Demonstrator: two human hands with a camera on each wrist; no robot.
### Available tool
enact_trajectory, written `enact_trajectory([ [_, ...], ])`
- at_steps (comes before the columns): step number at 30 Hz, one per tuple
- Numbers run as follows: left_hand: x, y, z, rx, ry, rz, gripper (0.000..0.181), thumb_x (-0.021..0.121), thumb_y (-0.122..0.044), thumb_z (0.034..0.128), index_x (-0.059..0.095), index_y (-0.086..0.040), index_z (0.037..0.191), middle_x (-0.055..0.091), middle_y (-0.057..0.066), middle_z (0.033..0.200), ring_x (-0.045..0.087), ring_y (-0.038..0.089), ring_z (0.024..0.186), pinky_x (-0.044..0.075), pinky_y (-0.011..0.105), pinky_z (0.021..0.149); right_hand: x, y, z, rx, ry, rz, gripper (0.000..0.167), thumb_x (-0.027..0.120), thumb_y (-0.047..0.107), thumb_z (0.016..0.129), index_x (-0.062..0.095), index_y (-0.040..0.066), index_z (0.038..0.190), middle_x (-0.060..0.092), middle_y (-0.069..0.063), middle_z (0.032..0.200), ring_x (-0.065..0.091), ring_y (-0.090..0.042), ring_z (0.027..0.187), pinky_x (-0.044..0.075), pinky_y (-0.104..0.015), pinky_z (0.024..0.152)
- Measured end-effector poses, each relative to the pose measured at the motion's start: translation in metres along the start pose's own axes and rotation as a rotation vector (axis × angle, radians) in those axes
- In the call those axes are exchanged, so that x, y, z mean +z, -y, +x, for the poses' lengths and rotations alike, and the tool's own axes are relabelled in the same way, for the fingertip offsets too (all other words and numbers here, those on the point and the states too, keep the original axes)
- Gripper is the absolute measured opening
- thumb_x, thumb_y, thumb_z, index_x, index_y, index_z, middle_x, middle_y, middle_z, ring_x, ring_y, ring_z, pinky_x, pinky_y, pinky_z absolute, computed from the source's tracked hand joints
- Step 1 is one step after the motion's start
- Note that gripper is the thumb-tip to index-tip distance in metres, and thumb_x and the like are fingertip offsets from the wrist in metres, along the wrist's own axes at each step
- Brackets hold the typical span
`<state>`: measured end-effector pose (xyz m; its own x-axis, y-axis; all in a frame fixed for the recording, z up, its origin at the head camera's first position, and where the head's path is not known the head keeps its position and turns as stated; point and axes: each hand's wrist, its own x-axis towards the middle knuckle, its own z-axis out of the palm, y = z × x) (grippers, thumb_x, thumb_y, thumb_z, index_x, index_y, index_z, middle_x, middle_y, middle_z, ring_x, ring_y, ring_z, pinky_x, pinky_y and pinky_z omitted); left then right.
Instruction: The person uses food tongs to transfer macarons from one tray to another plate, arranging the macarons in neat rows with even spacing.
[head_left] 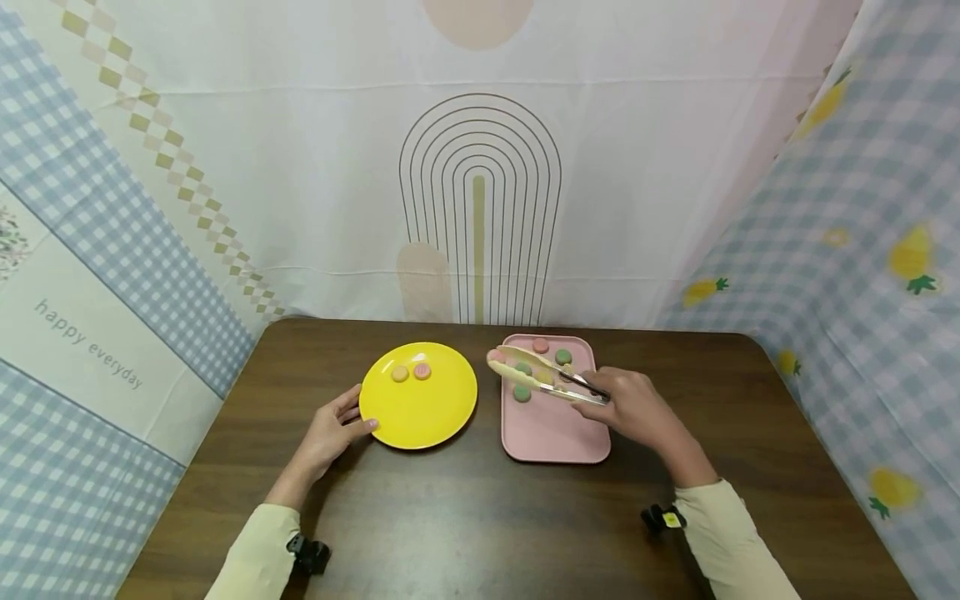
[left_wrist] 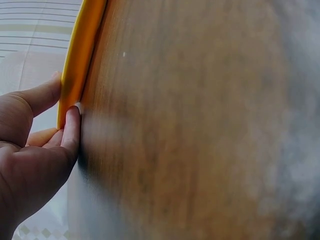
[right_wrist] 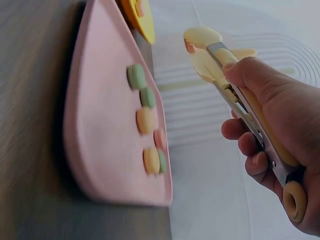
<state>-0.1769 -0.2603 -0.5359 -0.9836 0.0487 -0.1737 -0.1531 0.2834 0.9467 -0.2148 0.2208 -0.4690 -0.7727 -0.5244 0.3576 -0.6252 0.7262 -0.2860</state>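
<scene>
My left hand (head_left: pixel 330 433) pinches the left rim of a round yellow plate (head_left: pixel 420 421), thumb on one side and fingers on the other. A cream macaron (head_left: pixel 400 373) and a pink macaron (head_left: pixel 422 372) lie on that plate. My right hand (head_left: pixel 633 404) grips cream-tipped metal tongs (head_left: pixel 558 390) above a pink tray (head_left: pixel 555 437). Between the tong tips is a pink macaron (head_left: pixel 496 356), only partly seen in the right wrist view. Several macarons rest toward the tray's far end, among them a green macaron (right_wrist: pixel 135 76) and a yellow macaron (right_wrist: pixel 151 160); the tongs hide some in the head view.
Plate and tray stand side by side on a dark wooden table (head_left: pixel 450 517), a gap between them. A patterned cloth (head_left: pixel 322 183) hangs behind the table's far edge, and checked cloth (head_left: pixel 840 275) hangs at the right.
</scene>
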Motion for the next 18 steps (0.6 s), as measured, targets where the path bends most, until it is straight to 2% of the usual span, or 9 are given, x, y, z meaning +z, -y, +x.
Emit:
enact_trajectory([
  [5, 0.000, 0.000, 0.000, 0.000, -0.004, 0.004, 0.084, 0.074, -0.011, 0.0948, 0.023, 0.000, 0.161, 0.032, 0.025, 0.162, 0.044, 0.040, 0.142, 0.055, 0.028, 0.097, 0.014, 0.010, 0.031, -0.074, 0.039, 0.004, 0.030, 0.084, 0.031, 0.085, 0.077, 0.007, 0.102, 0.066, -0.001, 0.078, 0.052, -0.010, 0.064, 0.046, -0.030, 0.055],
  [9, 0.000, 0.001, 0.001, 0.001, -0.006, 0.008, 0.084, 0.074, -0.011, 0.0946, 0.023, 0.000, 0.161, 0.033, 0.025, 0.162, 0.045, 0.040, 0.141, 0.055, 0.029, 0.097, 0.027, 0.015, 0.049, -0.097, 0.076, 0.025, 0.029, 0.083, 0.032, 0.085, 0.078, 0.009, 0.102, 0.059, 0.004, 0.073, 0.048, -0.011, 0.064, 0.044, -0.030, 0.056],
  [12, 0.000, 0.001, 0.001, 0.000, -0.008, 0.010, 0.084, 0.074, -0.010, 0.0947, 0.023, 0.000, 0.161, 0.033, 0.024, 0.162, 0.045, 0.040, 0.141, 0.055, 0.029, 0.097, 0.038, 0.019, 0.059, -0.121, 0.082, 0.036, 0.036, 0.084, 0.032, 0.084, 0.079, 0.009, 0.111, 0.062, 0.004, 0.073, 0.050, -0.012, 0.063, 0.046, -0.032, 0.057],
  [14, 0.000, 0.001, 0.002, -0.002, -0.010, 0.010, 0.084, 0.074, -0.010, 0.0948, 0.023, 0.000, 0.161, 0.033, 0.024, 0.162, 0.045, 0.040, 0.141, 0.055, 0.029, 0.097, 0.044, 0.022, 0.064, -0.130, 0.092, 0.030, 0.034, 0.084, 0.033, 0.084, 0.079, 0.009, 0.108, 0.063, 0.005, 0.072, 0.049, -0.010, 0.061, 0.045, -0.031, 0.058],
  [18, 0.000, 0.002, 0.003, -0.007, -0.010, 0.013, 0.084, 0.073, -0.010, 0.0950, 0.023, 0.000, 0.161, 0.033, 0.024, 0.162, 0.046, 0.040, 0.141, 0.055, 0.029, 0.097, 0.055, 0.026, 0.070, -0.107, 0.129, 0.000, 0.023, 0.081, 0.034, 0.084, 0.077, 0.013, 0.095, 0.055, 0.009, 0.067, 0.043, -0.008, 0.058, 0.036, -0.030, 0.059],
])
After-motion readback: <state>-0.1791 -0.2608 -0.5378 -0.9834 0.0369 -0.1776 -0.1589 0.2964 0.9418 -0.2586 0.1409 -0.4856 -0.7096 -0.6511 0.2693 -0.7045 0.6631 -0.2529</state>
